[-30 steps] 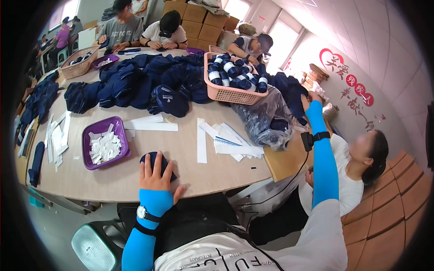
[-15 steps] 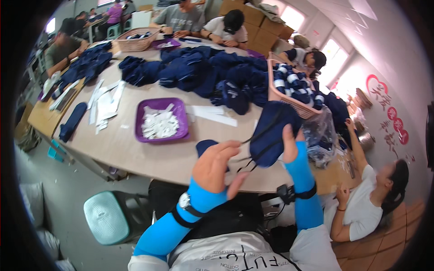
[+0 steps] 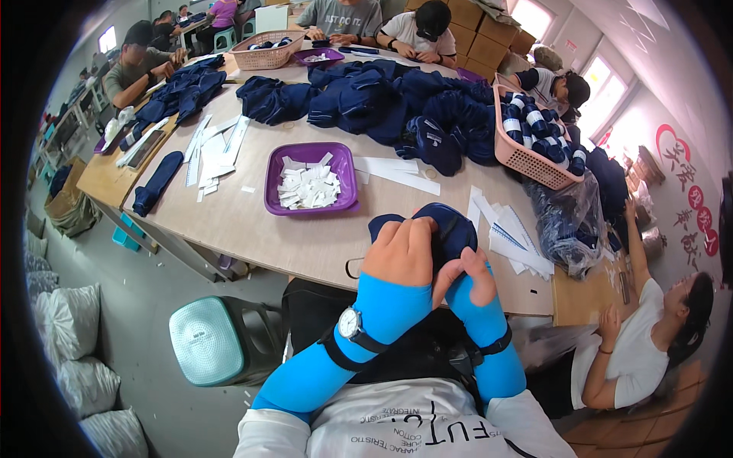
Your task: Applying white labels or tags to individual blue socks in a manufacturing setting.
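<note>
A navy eye mask (image 3: 452, 229) with black elastic straps is bunched between my two hands at the near table edge. My left hand (image 3: 400, 248) curls over its left side, knuckles up, with the fingertips hidden. From the right, my right hand (image 3: 471, 276) grips the mask, thumb showing and most fingers hidden. More navy cloth (image 3: 382, 224) shows left of my left knuckles; whether it belongs to the same mask I cannot tell. Beyond my left hand stands a purple tray (image 3: 272, 179) of small white paper slips.
A heap of navy cloth pieces (image 3: 359, 103) covers the table's far middle. At right are a pink basket (image 3: 527, 164) of banded navy rolls, a clear plastic bag (image 3: 569, 221) and white paper strips (image 3: 515, 240). Co-workers sit around the table; a teal stool (image 3: 205, 340) stands at left.
My hands have come together, and the mask, spread out before, is now gathered between them. My left hand has closed on it. The view has shifted, uncovering the paper strips at right.
</note>
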Demonstrator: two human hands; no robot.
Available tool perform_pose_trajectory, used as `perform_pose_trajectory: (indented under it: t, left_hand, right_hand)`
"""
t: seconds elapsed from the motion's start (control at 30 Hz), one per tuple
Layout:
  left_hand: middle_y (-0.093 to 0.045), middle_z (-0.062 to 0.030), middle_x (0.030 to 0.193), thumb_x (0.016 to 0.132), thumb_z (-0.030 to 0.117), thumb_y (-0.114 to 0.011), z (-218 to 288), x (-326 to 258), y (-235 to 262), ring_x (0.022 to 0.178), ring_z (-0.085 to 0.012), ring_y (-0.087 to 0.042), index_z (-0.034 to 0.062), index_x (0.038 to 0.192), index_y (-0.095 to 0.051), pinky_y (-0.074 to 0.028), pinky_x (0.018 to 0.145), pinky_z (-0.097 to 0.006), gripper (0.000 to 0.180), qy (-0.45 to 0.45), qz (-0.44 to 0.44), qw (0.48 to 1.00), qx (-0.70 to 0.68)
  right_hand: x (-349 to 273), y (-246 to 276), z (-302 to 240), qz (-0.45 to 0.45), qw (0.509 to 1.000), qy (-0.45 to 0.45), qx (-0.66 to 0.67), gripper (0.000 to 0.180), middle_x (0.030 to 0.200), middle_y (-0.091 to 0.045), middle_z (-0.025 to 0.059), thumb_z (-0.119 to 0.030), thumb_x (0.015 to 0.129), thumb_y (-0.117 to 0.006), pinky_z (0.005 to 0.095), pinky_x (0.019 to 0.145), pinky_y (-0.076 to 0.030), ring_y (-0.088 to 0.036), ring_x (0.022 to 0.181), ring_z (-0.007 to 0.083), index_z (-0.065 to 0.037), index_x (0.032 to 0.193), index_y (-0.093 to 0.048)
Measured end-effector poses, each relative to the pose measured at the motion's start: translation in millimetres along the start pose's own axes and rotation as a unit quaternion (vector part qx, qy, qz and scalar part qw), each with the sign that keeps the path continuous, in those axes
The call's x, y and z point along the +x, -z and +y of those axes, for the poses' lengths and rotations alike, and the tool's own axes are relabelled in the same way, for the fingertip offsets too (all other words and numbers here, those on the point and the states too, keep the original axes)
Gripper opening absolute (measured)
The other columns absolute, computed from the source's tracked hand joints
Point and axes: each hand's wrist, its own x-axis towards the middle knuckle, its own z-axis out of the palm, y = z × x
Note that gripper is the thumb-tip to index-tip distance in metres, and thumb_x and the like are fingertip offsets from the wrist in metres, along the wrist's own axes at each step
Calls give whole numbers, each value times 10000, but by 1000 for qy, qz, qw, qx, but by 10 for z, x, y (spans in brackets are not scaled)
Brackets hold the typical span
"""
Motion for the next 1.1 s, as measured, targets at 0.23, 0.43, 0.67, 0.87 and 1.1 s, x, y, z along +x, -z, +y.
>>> perform_pose_trajectory:
  t: [0.23,0.43,0.67,0.87,1.1]
  left_hand:
    - [-598,-176,1075,781,129,-800,-75,-95,-153,979,-365,-594,17,1029,-640,-524,780,-401,315,-63,-34,996,51]
    - [-542,-191,1358,937,190,-643,-328,-304,431,1224,-277,-522,40,838,-627,-387,1053,-454,180,160,1,822,-547]
    - [-692,-143,1174,904,53,-649,-298,-90,407,1103,-296,-676,19,810,-650,-518,917,-372,100,19,22,988,-149]
    - [-686,-148,1178,695,50,-761,-377,-133,-8,1150,-377,-664,29,817,-648,-575,887,-433,168,-141,60,985,74]
    - [-593,-232,1342,720,3,-717,-230,-123,-171,1268,-434,-587,-27,849,-619,-539,985,-462,165,-170,63,983,-6]
  right_hand:
    - [111,-151,209,200,966,115,-115,524,916,-741,109,-463,996,-640,287,753,-528,-667,757,179,46,1101,-709]
    - [174,782,-64,373,888,182,-197,482,979,-721,50,-436,988,-667,307,789,-515,-628,875,134,43,1036,-709]
    - [166,232,170,309,869,122,-365,497,1055,-718,65,-431,1043,-595,304,841,-512,-633,943,125,44,1147,-695]
    - [162,2,541,152,972,-73,-162,574,1184,-684,85,-470,1076,-504,328,920,-539,-654,1061,166,13,1381,-558]
    - [53,66,483,197,969,11,-148,559,1150,-682,57,-457,1053,-564,287,789,-555,-660,980,148,-11,1390,-557]
